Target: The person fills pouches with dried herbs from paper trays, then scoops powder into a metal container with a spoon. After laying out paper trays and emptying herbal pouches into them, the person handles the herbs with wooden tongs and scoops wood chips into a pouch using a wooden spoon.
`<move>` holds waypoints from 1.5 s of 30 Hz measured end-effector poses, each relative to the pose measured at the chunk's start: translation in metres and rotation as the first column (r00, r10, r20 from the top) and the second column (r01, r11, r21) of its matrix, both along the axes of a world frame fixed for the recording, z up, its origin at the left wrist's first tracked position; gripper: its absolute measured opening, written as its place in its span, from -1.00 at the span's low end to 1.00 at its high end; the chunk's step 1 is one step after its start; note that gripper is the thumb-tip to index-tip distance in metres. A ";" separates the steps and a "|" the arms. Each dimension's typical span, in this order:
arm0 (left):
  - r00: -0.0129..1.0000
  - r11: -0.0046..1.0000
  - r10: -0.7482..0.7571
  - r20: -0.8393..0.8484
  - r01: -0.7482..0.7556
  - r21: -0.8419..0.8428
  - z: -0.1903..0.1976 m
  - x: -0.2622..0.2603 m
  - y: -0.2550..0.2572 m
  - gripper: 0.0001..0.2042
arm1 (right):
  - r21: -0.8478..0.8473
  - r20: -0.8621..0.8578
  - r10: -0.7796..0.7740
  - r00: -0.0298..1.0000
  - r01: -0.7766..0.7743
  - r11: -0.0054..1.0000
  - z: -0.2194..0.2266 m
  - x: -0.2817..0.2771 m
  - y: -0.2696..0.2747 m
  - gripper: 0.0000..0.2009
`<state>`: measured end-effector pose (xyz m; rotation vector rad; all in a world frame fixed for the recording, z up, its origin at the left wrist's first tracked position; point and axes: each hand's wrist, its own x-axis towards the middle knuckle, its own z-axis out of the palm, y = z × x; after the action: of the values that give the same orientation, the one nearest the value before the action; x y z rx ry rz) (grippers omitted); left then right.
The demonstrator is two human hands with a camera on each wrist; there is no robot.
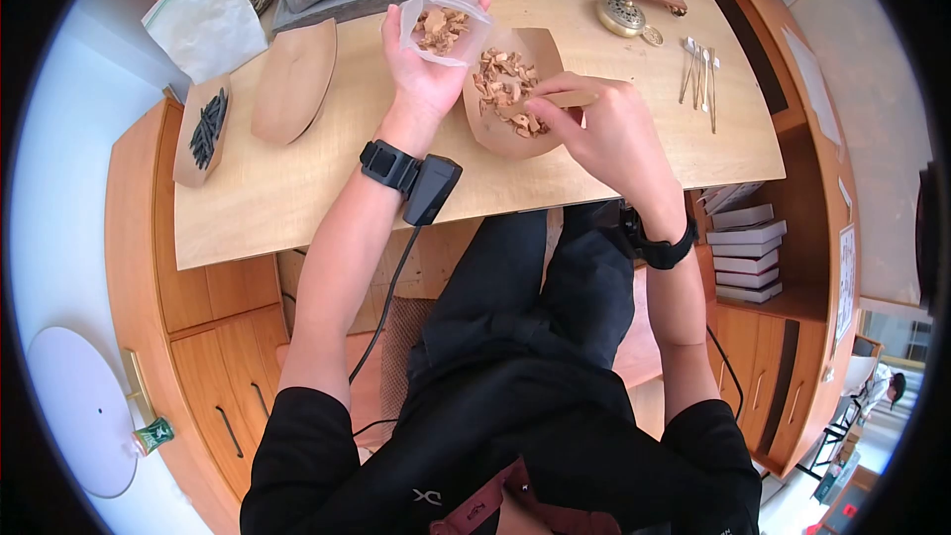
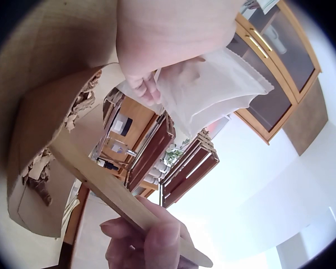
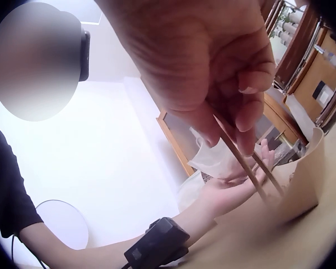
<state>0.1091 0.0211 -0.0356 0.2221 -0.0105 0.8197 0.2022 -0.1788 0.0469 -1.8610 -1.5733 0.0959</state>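
My left hand (image 1: 426,89), palm up, holds a translucent bag (image 1: 474,43) of brown chips (image 1: 439,28), thumb and fingers around its sides. The bag (image 2: 218,92) opens outward in the left wrist view. Right beside it a brown boat-shaped tray (image 1: 540,48) bears more chips (image 1: 501,77). Over this tray my right hand (image 1: 619,134) pinches flat wooden tongs (image 1: 573,98) between thumb and fingers. In the left wrist view the tongs (image 2: 109,188) reach down to the chips in the tray. Two slender arms of the tongs (image 3: 242,159) show in the right wrist view; their tips are blurred.
At the left lie a tray of dark sticks (image 1: 207,129), an upturned-looking brown tray (image 1: 294,79) and a white pouch (image 1: 206,20). Behind stands a grey tray (image 1: 386,2) with bags and a bowl. A brass container (image 1: 621,15) and thin tools (image 1: 705,79) are at the right.
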 end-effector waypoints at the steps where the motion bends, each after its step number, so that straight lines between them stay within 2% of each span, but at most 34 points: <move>1: 1.000 1.000 -0.004 0.003 0.004 0.002 0.000 0.000 0.000 -0.29 | -0.001 0.000 0.000 1.000 0.000 1.000 -0.001 0.003 0.000 -0.81; 4: 1.000 1.000 -0.014 0.010 0.014 -0.002 0.000 0.000 0.000 -0.29 | 0.012 -0.041 0.020 0.999 -0.020 1.000 -0.003 0.008 0.000 -0.81; 7: 1.000 1.000 -0.019 0.014 0.019 -0.008 0.001 -0.001 0.000 -0.27 | -0.041 -0.054 -0.025 0.998 0.023 0.999 0.006 0.007 -0.002 -0.82; 10: 1.000 1.000 -0.018 0.009 0.018 0.000 0.001 -0.001 0.000 -0.24 | -0.008 -0.097 -0.034 0.995 0.034 0.999 0.009 0.010 -0.004 -0.83; 12: 1.000 1.000 -0.017 0.004 0.017 0.009 0.002 -0.001 0.000 -0.23 | 0.106 -0.156 -0.035 0.987 0.052 0.993 0.012 0.013 -0.005 -0.84; 16: 1.000 1.000 -0.005 -0.030 0.006 0.023 0.003 0.000 -0.002 -0.22 | 0.156 -0.165 -0.045 0.985 0.071 0.985 0.020 0.021 -0.008 -0.82; 18: 0.999 0.999 0.001 -0.046 0.001 0.040 0.002 -0.001 -0.001 -0.22 | 0.311 -0.091 0.038 0.995 -0.008 0.950 0.030 0.019 -0.008 -0.85; 19: 0.999 0.998 0.004 -0.049 -0.001 0.055 0.001 0.000 -0.001 -0.23 | 0.312 -0.091 0.038 0.995 -0.007 0.950 0.033 0.017 -0.007 -0.85; 21: 0.999 0.997 0.003 -0.051 0.001 0.072 0.004 -0.001 -0.003 -0.24 | 0.428 -0.112 0.151 0.982 -0.089 0.900 0.036 0.012 -0.003 -0.87; 25: 0.999 0.999 -0.033 -0.030 0.033 0.010 0.004 -0.002 -0.002 -0.31 | 0.464 -0.009 0.210 0.978 -0.183 0.867 0.036 0.005 0.012 -0.87; 27: 0.999 0.998 -0.052 -0.016 0.052 -0.023 0.005 -0.002 -0.002 -0.34 | 0.390 -0.021 0.222 0.975 -0.196 0.900 0.031 0.003 0.020 -0.83; 29: 0.998 0.999 -0.051 -0.032 0.051 0.018 0.005 -0.002 -0.002 -0.34 | 0.445 0.004 0.241 0.970 -0.218 0.869 0.023 0.006 0.032 -0.82; 31: 0.998 0.998 -0.054 -0.036 0.055 0.022 0.005 -0.003 -0.003 -0.33 | 0.395 0.143 0.255 0.956 -0.291 0.871 0.021 0.006 0.036 -0.80; 35: 0.998 0.999 -0.049 -0.042 0.049 0.017 0.006 -0.003 -0.004 -0.32 | 0.442 0.134 0.318 0.939 -0.343 0.829 0.019 0.008 0.036 -0.79; 37: 0.998 0.999 -0.050 -0.029 0.050 0.004 0.002 -0.002 -0.001 -0.33 | 0.351 -0.021 0.270 0.963 -0.246 0.904 0.029 0.008 0.021 -0.78; 39: 0.998 0.998 -0.055 -0.014 0.055 -0.007 0.000 -0.001 0.002 -0.34 | 0.411 -0.012 0.272 0.962 -0.243 0.879 0.029 0.017 0.015 -0.80; 42: 0.999 0.998 -0.054 0.000 0.054 0.040 -0.002 -0.001 0.002 -0.27 | 0.316 -0.112 0.110 0.988 -0.069 0.946 0.031 0.026 -0.003 -0.82; 43: 0.999 0.999 -0.045 0.009 0.045 0.025 -0.001 0.000 0.001 -0.26 | 0.316 -0.111 0.111 0.988 -0.071 0.946 0.032 0.029 -0.008 -0.82; 45: 0.999 0.999 -0.037 0.019 0.037 0.009 -0.001 0.001 0.001 -0.26 | 0.001 -0.088 -0.064 0.994 0.064 0.998 0.033 0.032 -0.015 -0.81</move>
<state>0.1099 0.0220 -0.0370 0.2218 -0.0364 0.7853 0.2341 -0.1933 0.0796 -1.8764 -1.4522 0.1437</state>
